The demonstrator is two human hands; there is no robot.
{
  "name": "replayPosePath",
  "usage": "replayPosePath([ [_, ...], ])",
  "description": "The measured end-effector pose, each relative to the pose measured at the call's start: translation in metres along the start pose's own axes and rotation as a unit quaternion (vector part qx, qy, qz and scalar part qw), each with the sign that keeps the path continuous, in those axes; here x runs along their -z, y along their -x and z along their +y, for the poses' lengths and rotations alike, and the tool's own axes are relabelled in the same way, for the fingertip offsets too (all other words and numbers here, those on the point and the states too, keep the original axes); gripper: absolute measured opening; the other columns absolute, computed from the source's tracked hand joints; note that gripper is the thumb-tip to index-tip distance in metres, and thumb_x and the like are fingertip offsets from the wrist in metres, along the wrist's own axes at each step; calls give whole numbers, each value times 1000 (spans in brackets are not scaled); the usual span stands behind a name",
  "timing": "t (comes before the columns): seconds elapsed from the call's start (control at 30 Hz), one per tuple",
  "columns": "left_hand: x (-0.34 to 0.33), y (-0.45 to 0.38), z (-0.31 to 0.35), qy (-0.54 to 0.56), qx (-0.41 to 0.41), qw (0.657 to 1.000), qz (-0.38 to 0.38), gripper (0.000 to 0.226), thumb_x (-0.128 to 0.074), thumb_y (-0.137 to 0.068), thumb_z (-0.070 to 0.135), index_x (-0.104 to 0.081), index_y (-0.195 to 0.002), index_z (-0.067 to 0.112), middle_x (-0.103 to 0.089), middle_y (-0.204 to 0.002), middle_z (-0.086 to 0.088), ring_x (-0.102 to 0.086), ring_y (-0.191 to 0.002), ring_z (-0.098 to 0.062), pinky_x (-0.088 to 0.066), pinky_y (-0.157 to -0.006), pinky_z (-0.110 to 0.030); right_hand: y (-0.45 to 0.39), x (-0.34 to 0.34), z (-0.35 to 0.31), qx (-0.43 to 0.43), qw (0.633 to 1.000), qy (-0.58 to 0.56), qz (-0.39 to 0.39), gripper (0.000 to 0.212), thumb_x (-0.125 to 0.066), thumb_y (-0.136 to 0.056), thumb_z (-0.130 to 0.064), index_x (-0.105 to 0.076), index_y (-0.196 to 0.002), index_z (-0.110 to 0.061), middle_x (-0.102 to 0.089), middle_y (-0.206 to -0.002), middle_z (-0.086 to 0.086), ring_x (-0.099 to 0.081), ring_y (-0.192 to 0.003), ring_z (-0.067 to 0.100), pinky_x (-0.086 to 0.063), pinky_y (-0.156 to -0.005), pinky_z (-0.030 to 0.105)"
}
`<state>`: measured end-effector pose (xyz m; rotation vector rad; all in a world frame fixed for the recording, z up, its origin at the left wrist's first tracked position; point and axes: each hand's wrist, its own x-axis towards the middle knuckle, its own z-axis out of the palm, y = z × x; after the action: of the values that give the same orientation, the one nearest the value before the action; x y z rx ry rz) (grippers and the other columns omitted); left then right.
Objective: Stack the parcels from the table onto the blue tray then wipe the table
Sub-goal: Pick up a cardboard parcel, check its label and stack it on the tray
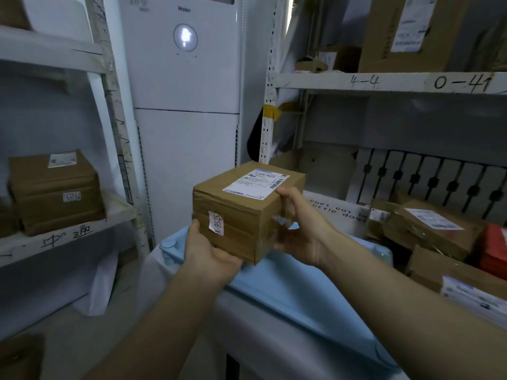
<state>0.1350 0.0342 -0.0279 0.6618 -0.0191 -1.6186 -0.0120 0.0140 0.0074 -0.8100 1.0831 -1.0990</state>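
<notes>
Both hands clasped the parcel (248,209): left hand (208,248) cupped under its seven-o'clock corner, right hand (299,231) wrapped round the three-o'clock side. It hung above the blue tray (315,283). Taped cardboard looked stiff and light, safest held by opposite faces.

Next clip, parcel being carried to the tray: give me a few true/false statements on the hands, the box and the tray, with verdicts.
1. Both hands hold the cardboard box. True: left hand, right hand.
2. The box rests on the blue tray. False: it is held above the tray.
3. A white shipping label is on the box's top. True.
4. The tall appliance behind is black. False: it is white.
5. More parcels lie to the right. True.
</notes>
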Motion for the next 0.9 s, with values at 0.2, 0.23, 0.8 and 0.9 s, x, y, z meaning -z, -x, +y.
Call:
replayPosePath([
  [0.2, -2, -30, 9, -31, -10, 998, 61, 51, -37, -101, 52, -64, -127, 16, -67, -125, -15, -62, -109, -36, -47, -93, -57, -49, -8, 8, -24, 999, 14, 19, 24, -67, -85, -45, -65, -96, -24, -64, -90, 6, -63, -86, 25, -52, -97, 54],
  [0.23, -1, -37, 9, -33, -9, 997, 66, 50, -37, -101, 51, -65, -125, 17, -68, -122, -15, -64, -106, -35, -49, -88, -57, -56, -10, 9, -27, 999, 17, 19, 27, -68, -84, -46, -66, -98, -23, -64, -93, 7, -64, -90, 26, -52, -95, 56],
  [0.8, 10, -75, 26, -188, -90, 964, 167, 31, -47, -97, 20, -60, -125, 17, -67, -104, -6, -62, -91, -24, -49, -99, -46, -74, -6, 23, 7, 991, 134, -8, 50, -57, -94, -51, -56, -134, -20, -63, -118, -3, -57, -80, 7, -45, -73, 27],
  [0.9, -1, -63, 27, -200, -78, 966, 144, 29, -47, -95, 17, -67, -115, 19, -72, -114, -5, -68, -98, -24, -53, -90, -43, -69, 1, 24, -1, 989, 149, 6, 44, -54, -95, -51, -60, -124, -19, -64, -98, -5, -54, -72, 10, -39, -68, 30],
])
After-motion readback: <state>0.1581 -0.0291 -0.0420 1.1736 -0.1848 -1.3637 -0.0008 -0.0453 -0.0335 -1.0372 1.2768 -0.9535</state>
